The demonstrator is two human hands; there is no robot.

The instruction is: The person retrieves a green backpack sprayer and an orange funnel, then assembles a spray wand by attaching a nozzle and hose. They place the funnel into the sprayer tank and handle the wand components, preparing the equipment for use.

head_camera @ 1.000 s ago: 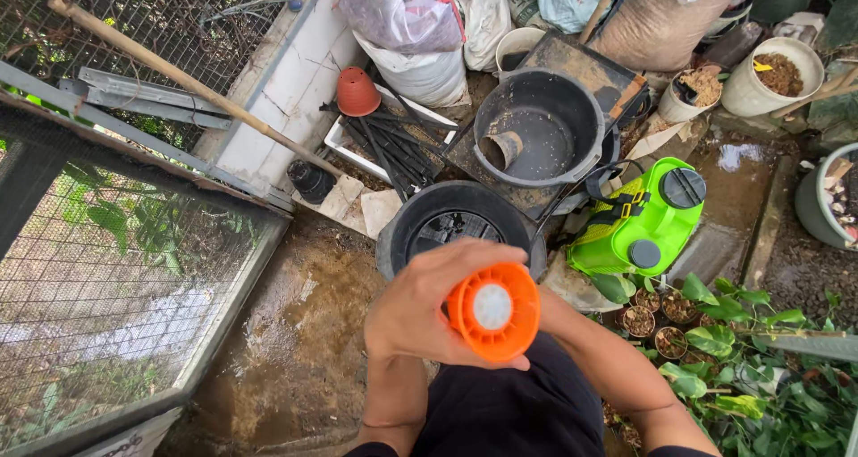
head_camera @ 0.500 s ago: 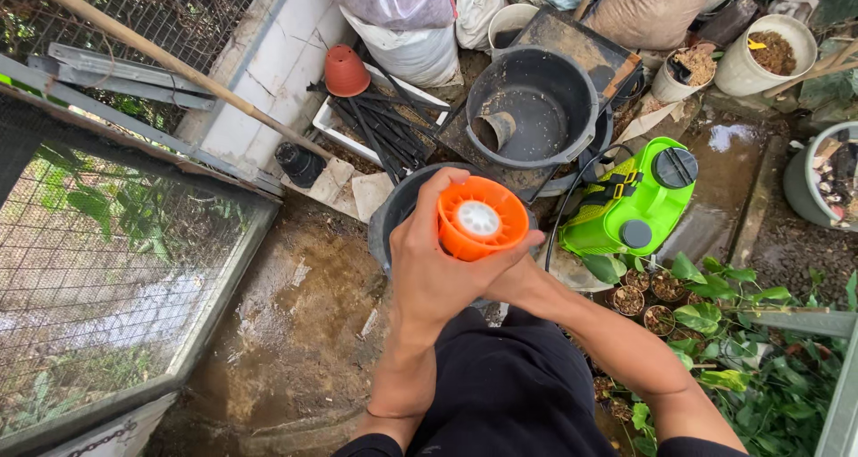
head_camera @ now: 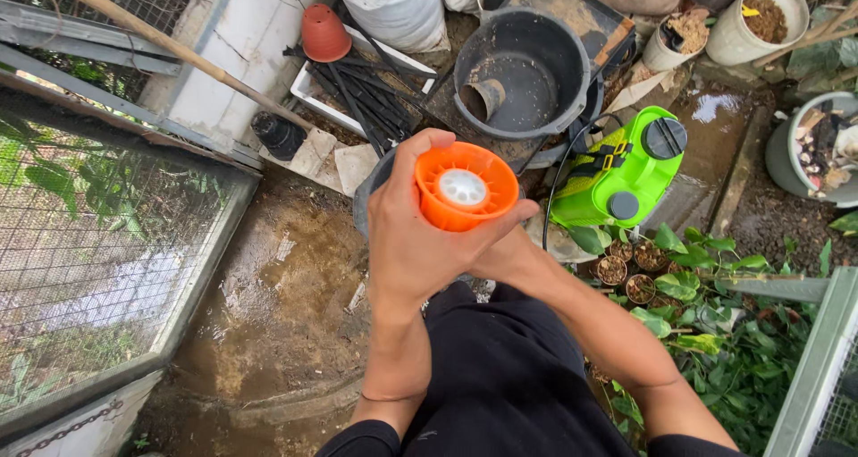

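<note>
Orange cap: a round orange plastic cap with ribbed inner walls and a white disc at its centre [head_camera: 466, 187] is held up in front of the body, hollow side facing the camera, above a dark round bucket that it mostly hides.
Left hand: the left hand [head_camera: 420, 234] is closed around the cap from the left and below, fingers curling over its upper rim, thumb along the lower right edge.
Right hand: the right hand [head_camera: 500, 259] sits tucked beneath the left hand and the cap; whether it grips the cap cannot be told, since the left hand covers it.
Sprayer: a bright green plastic tank sprayer with a black screw lid and black straps [head_camera: 621, 171] stands just to the right of the cap, apart from both hands.
Grey tub: a large grey plastic tub holding a short pipe piece [head_camera: 523, 68] lies beyond the cap.
Sack: a white woven sack [head_camera: 393, 10] leans at the top, beside a small terracotta-coloured pot [head_camera: 323, 33].
Labels: no readable marking shows on the sack.
</note>
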